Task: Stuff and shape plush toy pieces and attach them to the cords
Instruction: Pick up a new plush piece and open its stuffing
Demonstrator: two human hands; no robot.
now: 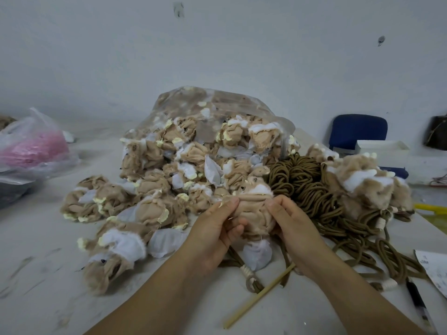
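Here, both hands meet just in front of the clear bag (217, 102), over the counter (48, 238); the left grip (217, 228) is clenched on the left side of a tan plush piece (254, 213), thumb on top and fingers curled under; the right grip (290, 226) grasps its right side the same way; the piece sits between them, just before the bag's open mouth; its underside is hidden behind the fingers, and a white fabric part (256, 256) shows below, though whether it belongs to the same piece is hard to tell. From the bag's mouth a heap of limp tan-and-white pieces (116, 206) spills forward and left, too crumpled to make out their shapes. Right of the bag lies a tangle of brown cords (302, 180); further right sit fuller furry pieces (362, 182); one cord with a white wrapping (249, 272) runs out from under the hands, its upper end hidden. A thin wooden stick (258, 301) lies in front of the bag, nearest the camera. Far left of the bag a thin sack with pink contents (31, 146) is cut off by the edge; far right, a sheet of paper (435, 269) and a pen (416, 301) are likewise cut off.
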